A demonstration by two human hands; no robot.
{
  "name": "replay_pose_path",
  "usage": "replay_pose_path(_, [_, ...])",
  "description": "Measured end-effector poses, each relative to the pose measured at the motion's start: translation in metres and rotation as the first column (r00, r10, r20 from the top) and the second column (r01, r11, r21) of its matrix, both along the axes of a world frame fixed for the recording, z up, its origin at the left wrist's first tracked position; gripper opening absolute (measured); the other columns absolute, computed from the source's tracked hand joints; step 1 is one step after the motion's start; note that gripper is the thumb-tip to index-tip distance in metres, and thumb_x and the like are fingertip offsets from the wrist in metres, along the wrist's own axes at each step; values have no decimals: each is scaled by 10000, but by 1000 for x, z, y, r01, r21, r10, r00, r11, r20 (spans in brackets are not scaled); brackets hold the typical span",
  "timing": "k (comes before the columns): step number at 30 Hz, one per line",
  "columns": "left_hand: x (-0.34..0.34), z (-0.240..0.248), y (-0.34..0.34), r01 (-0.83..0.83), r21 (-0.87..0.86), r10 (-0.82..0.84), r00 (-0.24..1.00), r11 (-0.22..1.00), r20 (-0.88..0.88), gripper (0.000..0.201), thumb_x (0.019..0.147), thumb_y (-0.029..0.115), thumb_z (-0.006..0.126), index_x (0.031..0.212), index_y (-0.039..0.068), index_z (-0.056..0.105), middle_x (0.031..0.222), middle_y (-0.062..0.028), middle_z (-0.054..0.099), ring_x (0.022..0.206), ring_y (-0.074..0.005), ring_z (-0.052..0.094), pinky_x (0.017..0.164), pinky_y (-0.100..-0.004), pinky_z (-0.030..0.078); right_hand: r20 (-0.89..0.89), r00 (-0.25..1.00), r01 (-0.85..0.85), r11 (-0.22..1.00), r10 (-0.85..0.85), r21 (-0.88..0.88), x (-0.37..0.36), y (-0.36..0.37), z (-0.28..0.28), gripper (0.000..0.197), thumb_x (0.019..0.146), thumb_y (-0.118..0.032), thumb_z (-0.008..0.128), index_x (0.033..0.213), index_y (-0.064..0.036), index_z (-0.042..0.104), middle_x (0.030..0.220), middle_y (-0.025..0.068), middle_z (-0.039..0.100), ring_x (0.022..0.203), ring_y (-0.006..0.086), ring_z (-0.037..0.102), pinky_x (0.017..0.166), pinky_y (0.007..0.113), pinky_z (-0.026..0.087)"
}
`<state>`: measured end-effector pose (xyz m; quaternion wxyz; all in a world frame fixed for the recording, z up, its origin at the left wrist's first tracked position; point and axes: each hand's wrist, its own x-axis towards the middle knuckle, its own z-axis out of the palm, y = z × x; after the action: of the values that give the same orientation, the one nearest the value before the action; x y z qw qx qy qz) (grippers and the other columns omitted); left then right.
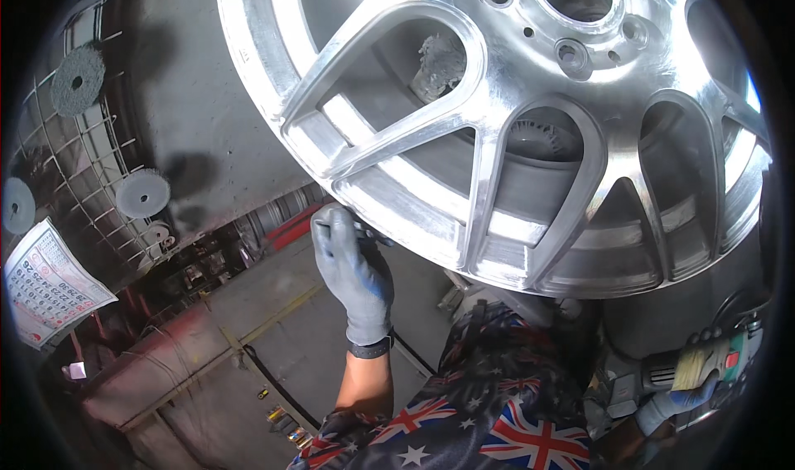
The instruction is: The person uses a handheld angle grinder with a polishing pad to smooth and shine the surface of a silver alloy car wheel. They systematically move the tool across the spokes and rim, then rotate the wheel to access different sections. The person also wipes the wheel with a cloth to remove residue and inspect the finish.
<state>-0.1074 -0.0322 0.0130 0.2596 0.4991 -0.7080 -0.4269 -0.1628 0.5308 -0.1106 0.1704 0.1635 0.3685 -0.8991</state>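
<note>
Grey-gloved hands (356, 281), black wristband (369, 348), dark flag-and-star-print clothing (489, 391)

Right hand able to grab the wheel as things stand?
Probably not: the gloved right hand appears wrapped around a power tool, off to the right and below the wheel. It would likely need freeing first.

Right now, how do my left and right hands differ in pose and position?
The left hand is curled at the lower-left edge of the silver wheel, while the right hand wraps around a power tool. The left hand shows nearly whole near mid-picture; the right hand is partly hidden at lower right. Both look gloved in grey with some blue.
</note>
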Motion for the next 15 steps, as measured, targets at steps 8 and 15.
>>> replay_pose_path(8, [0, 5, 29, 67, 152, -66, 998, 986, -7, 86, 1010, 126, 588, 977, 67, 535, 814, 9, 511, 702, -63, 470, 630, -248, 435, 107, 994, 20, 999, -15, -43, -7, -27, 34, 893, 883, -303, 751, 1528, 68, 259, 1457, 219, 409, 1322, 344, 446, 1160, 452, 347])
replay_pose_path(15, [32, 19, 86, 445, 76, -448, 894, 892, 15, 154, 919, -45, 630, 1041, 30, 574, 926, -45, 608, 805, -104, 546, 710, -268, 469, -117, 984, -164, 938, 134, -305, -22, -84, 68, 885, 879, -323, 758, 1523, 4, 247, 1359, 204, 424, 1146, 333, 541, 890, 449, 500])
